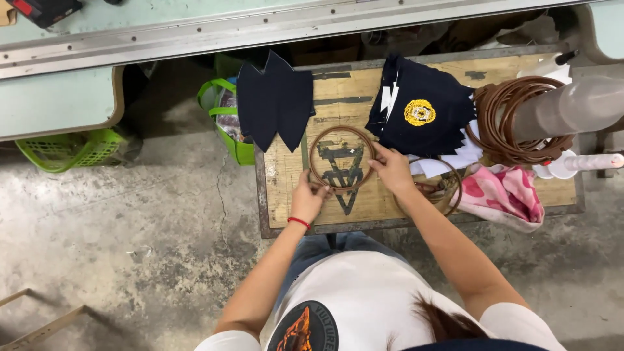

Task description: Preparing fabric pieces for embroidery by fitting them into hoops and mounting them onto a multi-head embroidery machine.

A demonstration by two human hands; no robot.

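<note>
On the small wooden table [286,188], both hands pinch the brown hoop [342,159] lying flat at centre, left hand [309,198] at its lower-left rim, right hand [392,170] at right; a tug risks dragging the adjacent dark embroidered fabric stack [419,107].

Even, fairly bright overhead light here, soft shadows only under the table [286,224]. Centre is sharp; the pale cylinder [572,107] at right is close and blurred. Straight edges bow slightly toward the frame's borders.
</note>
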